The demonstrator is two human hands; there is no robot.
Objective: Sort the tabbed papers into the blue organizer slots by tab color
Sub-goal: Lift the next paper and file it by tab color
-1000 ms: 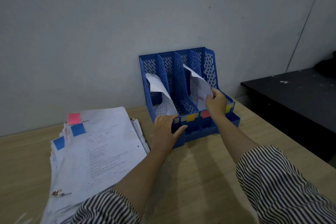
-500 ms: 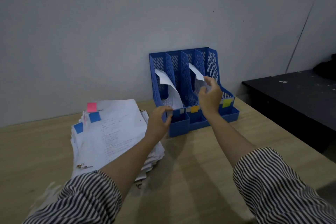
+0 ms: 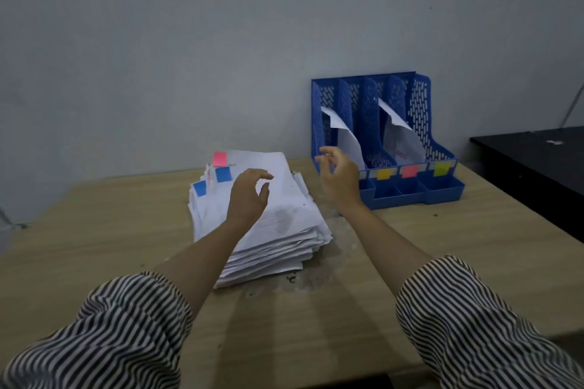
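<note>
Reaching for next sheet: left hand [image 3: 249, 196] loosely spread above paper stack [image 3: 268, 218], right hand [image 3: 339, 178] relaxed, empty, beside blue organizer [image 3: 417, 196]; next, read top tab color.

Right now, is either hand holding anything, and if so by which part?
Nothing is held. The left hand hovers over the paper stack with loosely curled fingers; the right hand is empty in front of the blue organizer.
</note>
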